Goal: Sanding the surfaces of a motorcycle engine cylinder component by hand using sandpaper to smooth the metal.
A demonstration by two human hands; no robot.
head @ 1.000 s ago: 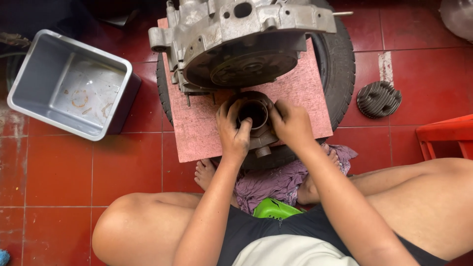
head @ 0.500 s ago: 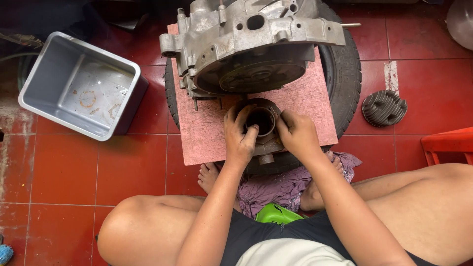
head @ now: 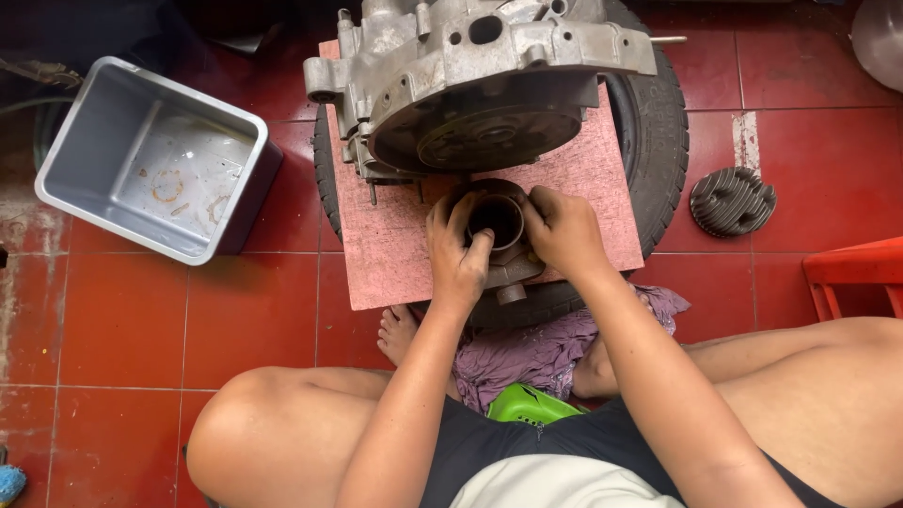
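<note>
**Both hands closed around the cylinder on the pink board**

Nearest to me, I am looking down over bent knees and a dark shirt, with a bright green object [head: 531,403] lying just below a crumpled purple cloth [head: 536,348]. A bare foot [head: 398,332] is resting on the red floor tiles [head: 254,310] beside that cloth.

Moving outward, I am seeing both forearms reaching forward to a dark metal cylinder [head: 497,226] with an open round bore. The left hand [head: 456,254] is wrapping its fingers against the cylinder's left side, thumb lying at the rim of the bore. The right hand [head: 564,230] is cupping the right side, fingers curled tight on the outer wall. So both hands are pressing on the cylinder from opposite sides, gripping it between them. The cylinder is sitting on a pink board [head: 395,254], near the board's front edge, and the board is lying across a black tyre [head: 658,141].

Just beyond the cylinder, a large grey engine casing [head: 470,66] is resting on the same board, its round face overhanging the cylinder's far side.

Farther out, a grey plastic tub [head: 155,160] is standing on the tiles to the left, well apart from the board. To the right, a round finned metal part [head: 732,200] is lying on the floor, and an orange plastic edge [head: 856,273] is showing at the frame's side.
</note>
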